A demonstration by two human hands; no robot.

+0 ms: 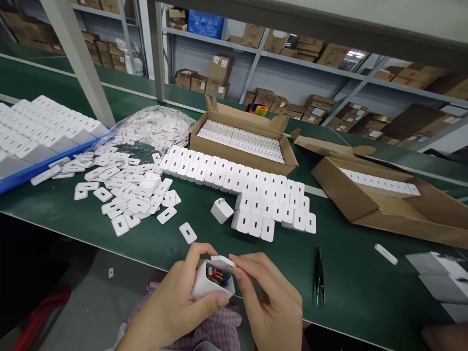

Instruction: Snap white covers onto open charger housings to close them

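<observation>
My left hand (183, 287) is closed around a white charger housing (201, 284), its open end facing up so that coloured electronic parts show inside. Between the thumb and fingers of my right hand (268, 297) is a white end cap (223, 262), tilted over the housing's opening. A single charger (222, 210) with its prongs up lies on the bench beyond my hands. Behind it stand rows of white chargers (256, 187) with USB ports facing up. Loose white caps (135, 204) with slots are heaped to the left, one lone cap (187, 233) nearest my left hand.
Black tweezers (320, 278) lie on the green bench (351, 292) to the right. Cardboard boxes with chargers stand at the back (241, 158) and right (347, 204). A blue tray (44, 168) of housings and a plastic bag (161, 124) of caps are at left. A metal post (78, 63) rises there.
</observation>
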